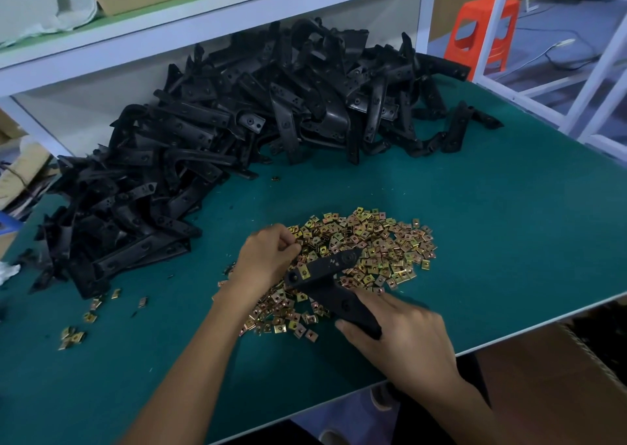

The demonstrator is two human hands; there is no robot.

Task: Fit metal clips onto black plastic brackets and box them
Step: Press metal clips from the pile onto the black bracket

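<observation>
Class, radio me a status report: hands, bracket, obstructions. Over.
Left hand curled over clip pile, hold unclear. Right hand grips bracket, one clip fitted. Nothing blocking.

The right grip (pixel 400 339) clasped the near end of a black bracket (pixel 325 275), which carried one brass clip (pixel 303 272) near its far end. Just left of that end, the left grip (pixel 268 258) curled, its contents hidden, over the clip pile (pixel 380 241) on the green desk (pixel 492 224). Beyond both grips lay heaped brackets (pixel 237 122).

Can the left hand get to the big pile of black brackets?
Probably yes. The left hand is over the clips, and only bare green table lies between it and the bracket pile.
</observation>
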